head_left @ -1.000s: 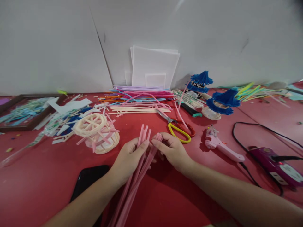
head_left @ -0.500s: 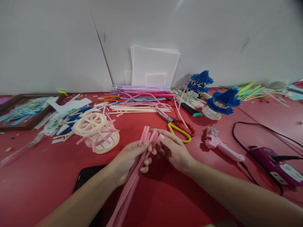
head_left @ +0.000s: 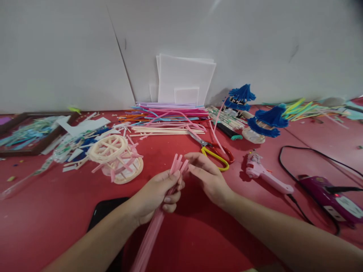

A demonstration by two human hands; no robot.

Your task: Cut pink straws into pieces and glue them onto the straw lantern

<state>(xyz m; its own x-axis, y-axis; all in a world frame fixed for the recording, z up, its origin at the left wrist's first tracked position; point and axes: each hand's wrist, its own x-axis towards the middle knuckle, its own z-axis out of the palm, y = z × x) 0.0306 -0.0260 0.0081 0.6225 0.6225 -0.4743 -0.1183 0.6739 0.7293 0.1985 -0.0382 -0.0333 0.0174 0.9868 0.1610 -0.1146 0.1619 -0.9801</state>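
Note:
A bundle of pink pipe cleaners (head_left: 150, 236) slants up from the bottom edge, and my left hand (head_left: 159, 192) is closed around it just below the upper ends. Several tips poke out above the left thumb, slightly fanned. My right hand (head_left: 208, 177) is just right of those tips, its fingers loosely curved and apart with nothing visible in them. Whether a fingertip grazes the rightmost tip I cannot tell. Left of the hands stands a small cream and pink pipe-cleaner frame (head_left: 116, 158). Scissors (head_left: 215, 156) with yellow and red handles lie beyond my right hand.
A pink glue gun (head_left: 265, 175) and a purple power strip (head_left: 334, 200) with cords lie on the right. Coloured pipe cleaners (head_left: 170, 117) are piled by the wall. Blue-roofed models (head_left: 268, 121) stand at back right. A black phone (head_left: 106, 209) is partly under my left forearm.
My right fingers have come off the pink tips and moved slightly right, opening. The pipe cleaners have drawn into a tighter bundle in my left hand.

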